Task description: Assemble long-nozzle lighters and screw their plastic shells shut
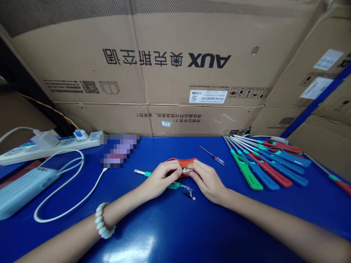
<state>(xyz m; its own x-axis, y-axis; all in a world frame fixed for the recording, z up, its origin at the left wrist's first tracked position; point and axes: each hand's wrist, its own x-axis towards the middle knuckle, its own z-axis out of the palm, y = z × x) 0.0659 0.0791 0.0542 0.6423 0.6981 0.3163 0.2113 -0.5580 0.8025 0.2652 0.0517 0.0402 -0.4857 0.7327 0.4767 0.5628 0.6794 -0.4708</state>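
My left hand (161,179) and my right hand (208,180) meet over a red lighter shell (178,161) lying on the blue table (175,226). Both pinch a small metal part (187,170) between their fingertips. A metal tube with a green collar (143,172) sticks out to the left from under my left hand. Thin wires with a black end (189,194) trail toward me beneath the hands. A bead bracelet (102,226) is on my left wrist.
Several long-nosed lighters (263,164) in green, blue and red lie fanned at the right. A small screwdriver (212,156) lies behind my right hand. A power strip (52,144), power bank (24,186) and white cable (68,197) are at left. Cardboard boxes (170,69) wall the back.
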